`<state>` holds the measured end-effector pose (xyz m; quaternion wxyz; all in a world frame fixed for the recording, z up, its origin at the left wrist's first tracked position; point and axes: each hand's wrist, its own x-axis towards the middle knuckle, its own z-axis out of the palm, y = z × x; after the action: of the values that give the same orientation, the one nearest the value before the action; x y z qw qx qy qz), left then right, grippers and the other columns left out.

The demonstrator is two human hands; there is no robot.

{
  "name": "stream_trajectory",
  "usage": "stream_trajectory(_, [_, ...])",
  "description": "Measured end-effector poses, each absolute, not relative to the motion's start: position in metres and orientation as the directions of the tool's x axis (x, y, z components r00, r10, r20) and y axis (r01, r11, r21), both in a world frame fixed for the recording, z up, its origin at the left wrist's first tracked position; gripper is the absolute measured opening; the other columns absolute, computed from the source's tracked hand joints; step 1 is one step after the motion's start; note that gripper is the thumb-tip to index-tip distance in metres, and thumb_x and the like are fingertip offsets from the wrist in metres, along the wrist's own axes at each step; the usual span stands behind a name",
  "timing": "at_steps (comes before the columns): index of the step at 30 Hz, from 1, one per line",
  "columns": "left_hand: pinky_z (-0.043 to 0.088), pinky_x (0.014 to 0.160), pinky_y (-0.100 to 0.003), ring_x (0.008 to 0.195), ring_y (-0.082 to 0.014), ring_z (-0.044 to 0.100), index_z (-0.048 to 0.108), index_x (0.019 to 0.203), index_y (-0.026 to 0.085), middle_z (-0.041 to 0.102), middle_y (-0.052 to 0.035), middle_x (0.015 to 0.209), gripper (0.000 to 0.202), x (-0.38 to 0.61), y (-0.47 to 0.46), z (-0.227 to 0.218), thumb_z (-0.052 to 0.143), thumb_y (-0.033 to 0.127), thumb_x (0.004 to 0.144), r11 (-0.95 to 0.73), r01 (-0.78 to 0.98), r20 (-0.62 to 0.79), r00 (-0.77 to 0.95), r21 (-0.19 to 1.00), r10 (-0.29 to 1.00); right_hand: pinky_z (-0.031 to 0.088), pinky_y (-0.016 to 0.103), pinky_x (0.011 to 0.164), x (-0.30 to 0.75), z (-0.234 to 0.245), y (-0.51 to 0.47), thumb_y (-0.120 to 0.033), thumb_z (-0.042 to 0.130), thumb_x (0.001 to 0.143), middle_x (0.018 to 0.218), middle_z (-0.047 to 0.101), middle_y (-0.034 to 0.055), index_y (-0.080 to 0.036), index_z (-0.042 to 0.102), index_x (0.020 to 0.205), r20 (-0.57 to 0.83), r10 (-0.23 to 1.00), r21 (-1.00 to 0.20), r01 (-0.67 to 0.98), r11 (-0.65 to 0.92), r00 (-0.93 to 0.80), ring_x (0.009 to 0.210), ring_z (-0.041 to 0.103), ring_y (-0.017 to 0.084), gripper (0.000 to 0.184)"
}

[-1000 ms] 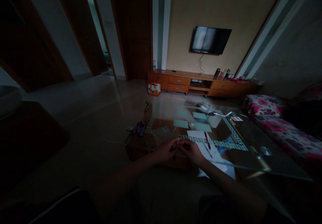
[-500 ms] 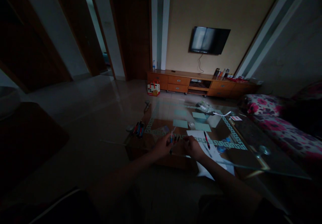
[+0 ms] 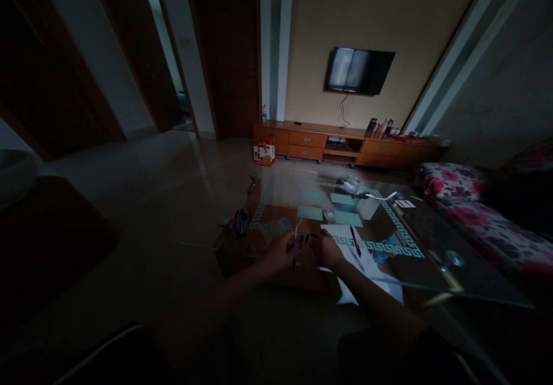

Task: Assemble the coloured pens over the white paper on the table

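My left hand [image 3: 280, 250] is closed around a slim pen [image 3: 295, 240] with a blue section and a pale upper end, held nearly upright over the near edge of the glass table [image 3: 276, 197]. To its right, my right hand [image 3: 329, 252] has its fingers drawn together, with the fingertips pointing at the left hand. Whatever they hold, if anything, is too dark to make out. Small dark pieces [image 3: 306, 238] show between the two hands. White paper sheets [image 3: 367, 261] lie beside and below my right hand, with a red and black pen [image 3: 355, 241] on top.
Several pens [image 3: 239, 222] lie in a bunch at the table's left edge. Pale green rectangles [image 3: 310, 212], a crumpled clear plastic bag [image 3: 352, 184] and a small card [image 3: 406, 204] are farther back. A flowered sofa [image 3: 470, 218] stands right; a TV cabinet [image 3: 306, 138] stands beyond.
My right hand has shifted slightly left, its fingertips nearer the left hand. The left hand still holds the pen in almost the same place.
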<state>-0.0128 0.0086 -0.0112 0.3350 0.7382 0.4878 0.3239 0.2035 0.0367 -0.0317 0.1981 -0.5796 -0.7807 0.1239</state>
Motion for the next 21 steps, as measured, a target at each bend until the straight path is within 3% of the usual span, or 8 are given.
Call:
stream_trajectory(11, [0.044,0.065,-0.023,0.075,-0.0154,0.063,0.057,0.115,0.017,0.067,-0.0024,0.082,0.031,-0.0126,0.0084,-0.0105,0.057,0.017,0.084,-0.297,0.497,0.139,0.330,0.815,0.934,0.043,0.025,0.088,0.2128,-0.0430,0.0405,-0.029,0.055,0.090,0.106,0.061,0.0083,-0.022,0.073,0.100,0.137,0.953,-0.384,0.873,0.301,-0.269,0.094,0.060,0.019,0.022])
stream_trajectory(17, [0.043,0.064,-0.022,0.072,-0.0147,0.062,0.057,0.115,0.018,0.067,-0.0017,0.080,0.031,-0.0127,0.0076,-0.0107,0.057,0.018,0.084,-0.301,0.500,0.137,0.338,0.812,0.931,0.043,0.025,0.081,0.2084,-0.0411,0.0364,-0.034,0.056,0.090,0.109,0.061,0.0092,-0.020,0.069,0.108,0.147,0.969,-0.384,0.891,0.243,-0.201,0.090,0.062,0.019,0.027])
stream_trajectory(21, [0.044,0.065,-0.023,0.073,-0.0149,0.063,0.057,0.117,0.018,0.067,-0.0022,0.081,0.033,-0.0124,0.0085,-0.0146,0.057,0.017,0.084,-0.316,0.484,0.159,0.337,0.816,0.928,0.043,0.026,0.076,0.2058,-0.0373,0.0326,-0.041,0.055,0.090,0.107,0.062,0.0095,-0.021,0.070,0.103,0.140,0.973,-0.363,0.905,0.223,-0.184,0.090,0.062,0.020,0.028])
